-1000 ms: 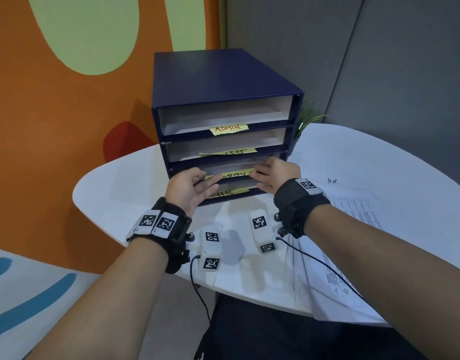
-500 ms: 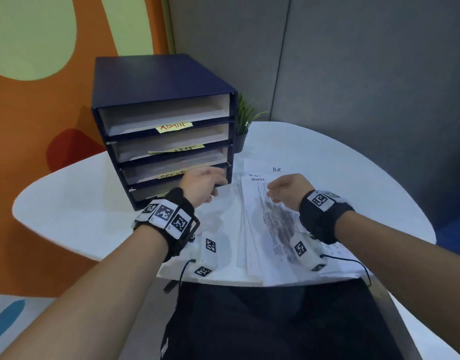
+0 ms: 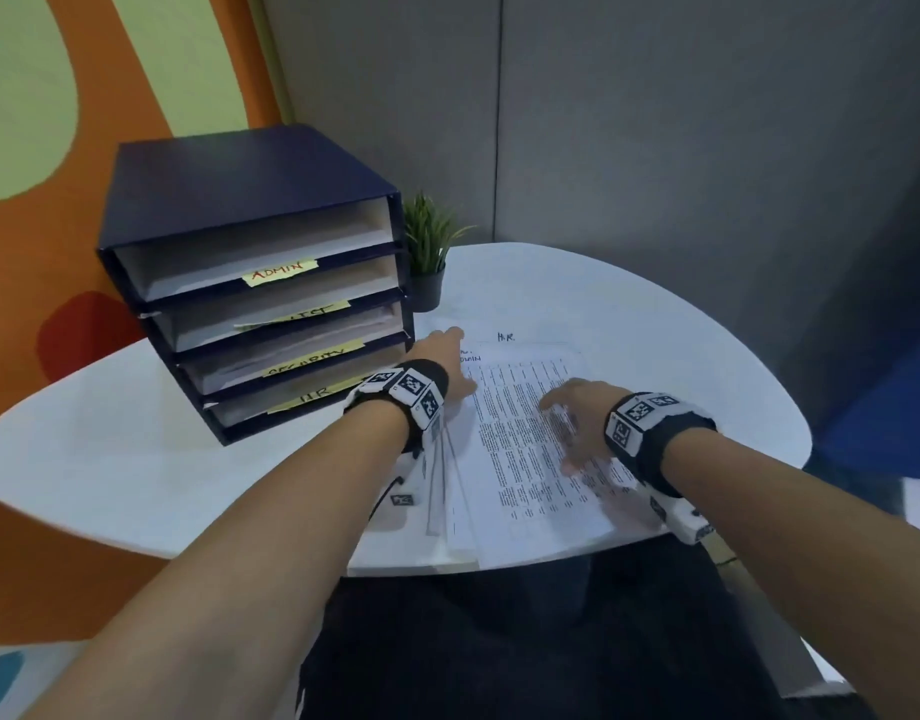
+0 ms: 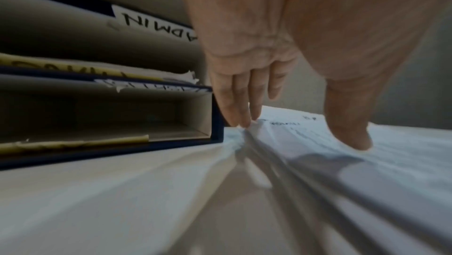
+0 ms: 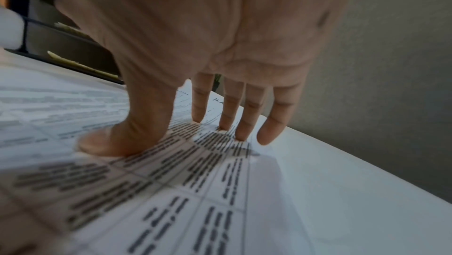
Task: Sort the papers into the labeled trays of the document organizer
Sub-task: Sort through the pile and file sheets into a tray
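White printed papers [image 3: 520,459] are lying fanned on the round white table [image 3: 136,459], at three o'clock from the navy four-tray document organizer [image 3: 250,200]. The left hand [image 3: 442,356] is resting straight fingers [image 4: 234,108] on the stack's far corner, gripping nothing. The right hand [image 3: 577,407] is pressing flat, fingers [image 5: 247,116] spread on the top sheet.

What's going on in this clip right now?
A person is sorting papers. Both hands are on the fanned paper stack on the white table: the left hand touches its far left corner, and the right hand presses flat on the printed top sheet. The labeled organizer stands alongside, left of the stack.
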Tool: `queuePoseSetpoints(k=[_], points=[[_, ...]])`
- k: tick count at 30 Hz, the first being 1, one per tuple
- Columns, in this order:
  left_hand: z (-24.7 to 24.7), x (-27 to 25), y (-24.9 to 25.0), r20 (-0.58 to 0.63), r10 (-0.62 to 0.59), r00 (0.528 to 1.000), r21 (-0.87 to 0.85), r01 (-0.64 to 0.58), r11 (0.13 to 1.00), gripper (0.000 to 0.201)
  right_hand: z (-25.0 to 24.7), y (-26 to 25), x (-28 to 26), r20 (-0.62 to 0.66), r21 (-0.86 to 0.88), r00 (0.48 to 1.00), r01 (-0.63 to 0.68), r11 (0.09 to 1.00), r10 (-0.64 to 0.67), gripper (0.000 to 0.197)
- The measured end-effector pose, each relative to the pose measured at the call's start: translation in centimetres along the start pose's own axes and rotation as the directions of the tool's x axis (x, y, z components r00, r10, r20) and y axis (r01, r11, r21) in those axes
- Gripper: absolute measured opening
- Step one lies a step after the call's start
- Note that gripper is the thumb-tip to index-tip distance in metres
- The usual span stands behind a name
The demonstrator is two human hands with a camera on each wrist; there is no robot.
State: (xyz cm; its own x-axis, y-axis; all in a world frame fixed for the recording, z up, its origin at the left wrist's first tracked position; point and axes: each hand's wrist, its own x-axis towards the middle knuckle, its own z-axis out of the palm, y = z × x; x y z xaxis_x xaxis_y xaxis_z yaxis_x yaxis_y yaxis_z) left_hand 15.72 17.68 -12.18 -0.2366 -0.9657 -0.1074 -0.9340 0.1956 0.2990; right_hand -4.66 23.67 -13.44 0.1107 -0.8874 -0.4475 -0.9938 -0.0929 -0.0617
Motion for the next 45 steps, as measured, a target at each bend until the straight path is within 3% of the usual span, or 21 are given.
queuePoseSetpoints(k=[3, 6, 11, 13, 16, 17, 19, 21, 22, 25, 27, 30, 32, 35, 38, 40, 42, 45], points=[[1.9, 0.6, 0.1, 0.040, -0.053, 0.998, 0.041, 0.051, 0.998, 0.088, 0.0, -0.1, 0.2, 0.010, -0.027, 1.000, -0.006, 1.000, 0.006, 0.098], [3.4, 0.7, 0.0, -0.026, -0.102, 0.994, -0.023, 0.102, 0.995, 0.087, -0.5, -1.1, 0.3, -0.013, -0.124, 1.000, -0.007, 0.992, 0.005, 0.095], [4.3, 0.1, -0.2, -0.118, -0.143, 0.983, 0.090, 0.154, 0.984, 0.091, -1.1, -3.4, 0.2, -0.018, -0.273, 0.999, 0.030, 0.962, -0.036, 0.124], [3.9, 0.3, -0.3, -0.072, -0.206, 0.976, 0.041, 0.209, 0.977, 0.099, -1.0, -4.1, 0.4, -0.038, -0.304, 0.998, 0.036, 0.952, -0.050, 0.124], [3.3, 0.4, -0.9, -0.026, -0.283, 0.959, -0.171, 0.274, 0.946, 0.101, -0.8, -4.7, 0.5, -0.071, -0.305, 0.996, 0.034, 0.952, -0.058, 0.117], [3.2, 0.4, -1.4, -0.016, -0.317, 0.948, -0.291, 0.299, 0.909, 0.102, -0.8, -4.6, 0.6, -0.076, -0.297, 0.995, 0.042, 0.954, -0.067, 0.116], [3.2, 0.2, -2.3, 0.029, -0.416, 0.909, -0.558, 0.360, 0.748, 0.097, -0.7, -4.1, 0.7, -0.076, -0.283, 0.994, 0.051, 0.958, -0.075, 0.116], [3.2, 0.2, -3.1, 0.043, -0.468, 0.883, -0.712, 0.356, 0.605, 0.073, -0.9, -3.7, 0.7, -0.052, -0.274, 0.995, 0.063, 0.960, -0.080, 0.123], [3.3, 0.2, -3.2, 0.004, -0.454, 0.891, -0.726, 0.315, 0.612, 0.054, -0.9, -3.6, 0.6, -0.044, -0.274, 0.996, 0.065, 0.960, -0.081, 0.127], [3.5, -0.3, -2.3, -0.197, -0.284, 0.939, -0.551, 0.133, 0.824, 0.016, -0.7, -3.3, 0.8, -0.117, -0.274, 0.991, 0.037, 0.961, -0.071, 0.134], [3.8, -0.8, -2.1, -0.234, -0.208, 0.950, -0.527, 0.056, 0.848, 0.019, -0.5, -3.0, 0.8, -0.216, -0.259, 0.975, -0.018, 0.966, -0.040, 0.124], [4.4, -1.1, -3.1, -0.153, -0.173, 0.973, -0.681, 0.023, 0.732, 0.025, -0.2, -2.3, 1.4, -0.326, -0.282, 0.943, -0.036, 0.959, -0.061, 0.103], [4.3, -1.4, -3.9, -0.093, -0.075, 0.993, -0.704, -0.012, 0.710, 0.030, -0.4, -2.0, 1.8, -0.315, -0.302, 0.944, 0.002, 0.953, -0.101, 0.103], [3.2, -1.6, -4.3, 0.013, 0.042, 0.999, -0.627, -0.025, 0.779, 0.030, -1.1, -2.2, 1.6, -0.221, -0.389, 0.955, 0.100, 0.916, -0.198, 0.109], [1.7, -0.3, -4.8, 0.184, 0.098, 0.978, -0.489, 0.004, 0.872, 0.019, -1.1, -2.4, 1.7, -0.209, -0.468, 0.943, 0.137, 0.873, -0.260, 0.075], [0.8, 0.6, -4.8, 0.253, 0.098, 0.963, -0.373, 0.003, 0.928, 0.028, -0.9, -2.5, 1.9, -0.251, -0.470, 0.930, 0.125, 0.874, -0.267, 0.056], [0.1, 1.3, -4.2, 0.167, 0.022, 0.986, -0.319, 0.033, 0.947, 0.046, -0.9, -2.8, 2.0, -0.281, -0.471, 0.922, 0.111, 0.875, -0.267, 0.048], [0.1, 2.4, -2.3, -0.017, -0.073, 0.997, -0.231, 0.067, 0.971, 0.058, -0.6, -3.0, 2.4, -0.304, -0.464, 0.920, 0.085, 0.882, -0.249, 0.043]])
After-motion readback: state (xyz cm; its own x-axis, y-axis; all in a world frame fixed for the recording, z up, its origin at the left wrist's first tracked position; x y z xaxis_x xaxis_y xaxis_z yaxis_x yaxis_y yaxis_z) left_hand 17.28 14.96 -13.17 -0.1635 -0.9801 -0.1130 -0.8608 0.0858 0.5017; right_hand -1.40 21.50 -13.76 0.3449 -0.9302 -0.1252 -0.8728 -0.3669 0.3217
